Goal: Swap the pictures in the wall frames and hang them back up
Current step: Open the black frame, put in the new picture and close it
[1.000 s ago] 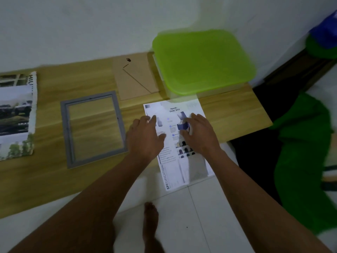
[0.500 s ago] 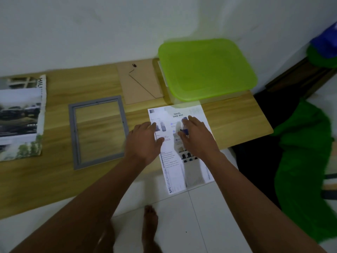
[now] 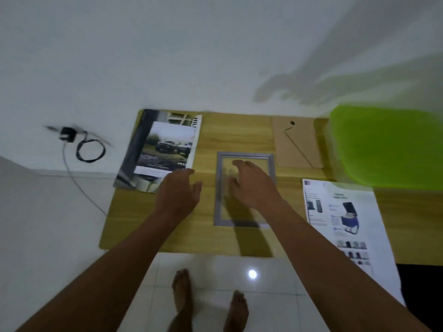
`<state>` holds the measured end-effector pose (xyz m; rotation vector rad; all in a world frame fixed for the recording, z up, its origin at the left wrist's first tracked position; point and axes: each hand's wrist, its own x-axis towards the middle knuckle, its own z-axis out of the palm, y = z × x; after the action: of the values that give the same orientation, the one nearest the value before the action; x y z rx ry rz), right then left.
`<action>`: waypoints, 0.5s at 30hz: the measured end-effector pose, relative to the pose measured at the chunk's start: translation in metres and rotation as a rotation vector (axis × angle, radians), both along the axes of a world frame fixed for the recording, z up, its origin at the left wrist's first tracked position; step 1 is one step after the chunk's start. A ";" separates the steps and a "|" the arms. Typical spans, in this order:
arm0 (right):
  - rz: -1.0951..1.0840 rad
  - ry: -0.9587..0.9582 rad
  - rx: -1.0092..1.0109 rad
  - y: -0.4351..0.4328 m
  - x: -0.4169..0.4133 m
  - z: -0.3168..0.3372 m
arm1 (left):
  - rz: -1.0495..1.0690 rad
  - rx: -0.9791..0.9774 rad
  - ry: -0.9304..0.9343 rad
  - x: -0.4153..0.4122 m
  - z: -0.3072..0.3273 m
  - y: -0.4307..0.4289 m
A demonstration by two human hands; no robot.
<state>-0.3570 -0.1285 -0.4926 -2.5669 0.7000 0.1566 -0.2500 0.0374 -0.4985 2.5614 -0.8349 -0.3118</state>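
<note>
A wooden table (image 3: 239,240) stands against a white wall. On it lie one grey frame (image 3: 219,188), one brown backing board (image 3: 297,144), two printed pictures and one green-lidded box (image 3: 388,149). The car picture (image 3: 165,147) lies at the left; the shoe-bag sheet (image 3: 340,226) lies at the right, overhanging the near edge. The left hand (image 3: 177,195) hovers beside the frame, fingers spread, holding nothing. The right hand (image 3: 254,185) is above the frame, fingers apart, empty.
</note>
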 end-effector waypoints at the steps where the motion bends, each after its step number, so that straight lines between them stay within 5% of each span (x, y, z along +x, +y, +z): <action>1: 0.018 0.011 0.022 0.010 0.018 -0.001 | 0.026 0.007 -0.001 0.015 0.001 0.010; 7: 0.014 0.017 0.094 0.055 0.114 -0.022 | 0.112 0.007 -0.005 0.104 -0.013 0.043; 15: -0.255 0.089 0.036 0.083 0.180 -0.057 | 0.104 0.021 0.048 0.160 -0.051 0.043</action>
<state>-0.1773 -0.0457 -0.5494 -2.4218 1.0405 0.1985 -0.0902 0.0807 -0.5495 2.5948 -0.6822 -0.3503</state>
